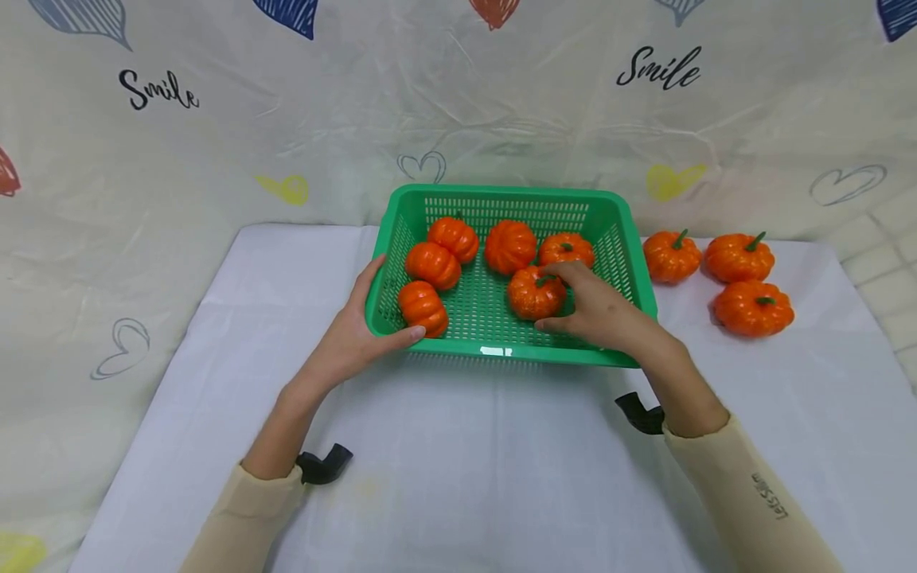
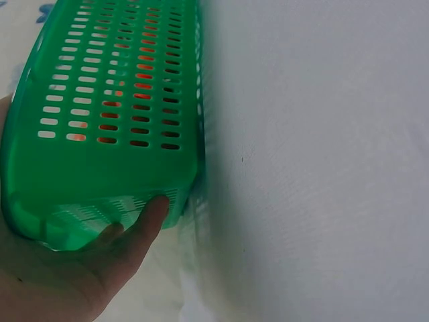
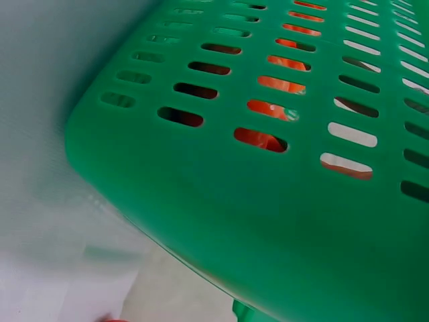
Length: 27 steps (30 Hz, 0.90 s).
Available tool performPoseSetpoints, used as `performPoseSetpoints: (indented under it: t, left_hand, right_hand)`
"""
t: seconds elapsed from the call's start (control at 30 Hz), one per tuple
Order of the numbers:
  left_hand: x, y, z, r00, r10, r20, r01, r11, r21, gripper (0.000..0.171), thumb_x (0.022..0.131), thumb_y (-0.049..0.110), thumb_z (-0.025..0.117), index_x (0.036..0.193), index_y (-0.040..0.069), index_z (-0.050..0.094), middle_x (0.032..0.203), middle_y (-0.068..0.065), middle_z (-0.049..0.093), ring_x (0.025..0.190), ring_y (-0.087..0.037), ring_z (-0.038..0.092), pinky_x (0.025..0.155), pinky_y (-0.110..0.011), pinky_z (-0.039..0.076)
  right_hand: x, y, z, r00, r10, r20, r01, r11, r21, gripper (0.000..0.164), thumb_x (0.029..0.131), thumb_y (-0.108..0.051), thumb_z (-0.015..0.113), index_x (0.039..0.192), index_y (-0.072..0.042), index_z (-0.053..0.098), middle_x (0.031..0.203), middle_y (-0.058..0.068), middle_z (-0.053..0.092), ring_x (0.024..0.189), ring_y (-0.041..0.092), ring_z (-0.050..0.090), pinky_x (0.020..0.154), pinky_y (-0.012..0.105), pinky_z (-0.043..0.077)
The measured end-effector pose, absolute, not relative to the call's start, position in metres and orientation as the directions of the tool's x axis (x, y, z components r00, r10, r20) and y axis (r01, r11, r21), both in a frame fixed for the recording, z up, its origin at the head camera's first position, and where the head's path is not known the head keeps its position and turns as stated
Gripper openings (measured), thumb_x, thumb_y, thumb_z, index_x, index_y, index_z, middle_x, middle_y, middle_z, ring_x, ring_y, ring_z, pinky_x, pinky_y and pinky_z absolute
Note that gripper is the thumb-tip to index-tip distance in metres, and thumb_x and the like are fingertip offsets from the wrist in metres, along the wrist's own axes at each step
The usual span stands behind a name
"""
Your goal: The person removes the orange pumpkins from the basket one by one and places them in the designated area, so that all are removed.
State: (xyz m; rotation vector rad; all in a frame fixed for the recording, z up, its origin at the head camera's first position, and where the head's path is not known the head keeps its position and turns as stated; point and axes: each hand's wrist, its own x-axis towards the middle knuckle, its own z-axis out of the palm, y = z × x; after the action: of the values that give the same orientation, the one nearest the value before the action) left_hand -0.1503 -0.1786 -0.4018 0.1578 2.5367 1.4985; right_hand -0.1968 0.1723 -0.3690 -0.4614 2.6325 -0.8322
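The right hand [image 1: 602,309] holds a pumpkin [image 1: 533,296] between fingers and thumb, inside the green basket [image 1: 573,356]. The left hand [image 1: 349,338] grips the basket at its front left corner, with the thumb over the front rim. To do this well, I would keep the fingers on the pumpkin's sides, spare its stem, and let the left hand steady the basket. Another pumpkin [image 1: 567,249] sits just behind, so a sideways push may disturb it. Near the right wall, three pumpkins [image 1: 754,309] lie on the counter [image 1: 458,461]; the printed sheet [image 1: 501,143] rises close behind. The wider room is in front.
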Motion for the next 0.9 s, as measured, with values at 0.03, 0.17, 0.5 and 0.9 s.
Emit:
performPoseSetpoints:
  t: [0.03, 0.17, 0.5, 0.9]
  left_hand:
    - [-0.1507, -0.1785, -0.4017, -0.976, 0.189, -0.106, -0.002, 0.482, 0.876, 0.111, 0.084, 0.052, 0.083, 0.164, 0.048, 0.005, 0.173, 0.004, 0.023, 0.151, -0.029, 0.037, 0.116, -0.062, 0.043]
    - [-0.1516, -0.1779, -0.4008, -0.976, 0.195, -0.101, 0.005, 0.479, 0.878, 0.111, 0.084, 0.052, 0.082, 0.164, 0.047, 0.005, 0.172, 0.004, 0.024, 0.151, -0.030, 0.037, 0.116, -0.062, 0.043]
    - [-0.1483, -0.1776, -0.4033, -0.976, 0.186, -0.111, -0.006, 0.487, 0.873, 0.111, 0.084, 0.052, 0.082, 0.164, 0.048, 0.005, 0.172, 0.003, 0.025, 0.150, -0.030, 0.039, 0.116, -0.062, 0.043]
    - [-0.1495, -0.1774, -0.4026, -0.977, 0.191, -0.094, 0.012, 0.491, 0.871, 0.111, 0.085, 0.052, 0.082, 0.165, 0.044, 0.005, 0.172, 0.002, 0.025, 0.150, -0.031, 0.039, 0.116, -0.063, 0.043]
  right_hand:
    - [-0.1970, 0.1725, -0.3689, -0.890, -0.400, -0.221, -0.202, 0.778, -0.596, 0.078, 0.091, -0.024, 0.082, 0.154, -0.001, 0.040, 0.160, 0.024, 0.040, 0.148, 0.043, 0.038, 0.122, 0.066, 0.032]
    - [-0.1976, 0.1729, -0.3697, -0.890, -0.406, -0.209, -0.209, 0.769, -0.604, 0.074, 0.091, -0.022, 0.082, 0.151, -0.002, 0.043, 0.158, 0.023, 0.043, 0.146, 0.042, 0.041, 0.122, 0.065, 0.033]
    - [-0.1936, 0.1732, -0.3742, -0.881, -0.431, -0.196, -0.224, 0.744, -0.630, 0.058, 0.090, -0.019, 0.083, 0.136, -0.004, 0.051, 0.138, 0.018, 0.057, 0.126, 0.036, 0.052, 0.114, 0.060, 0.043]
    - [-0.1946, 0.1708, -0.3765, -0.871, -0.452, -0.194, -0.252, 0.748, -0.614, 0.048, 0.087, -0.021, 0.086, 0.120, -0.008, 0.052, 0.118, 0.016, 0.066, 0.107, 0.031, 0.058, 0.100, 0.050, 0.050]
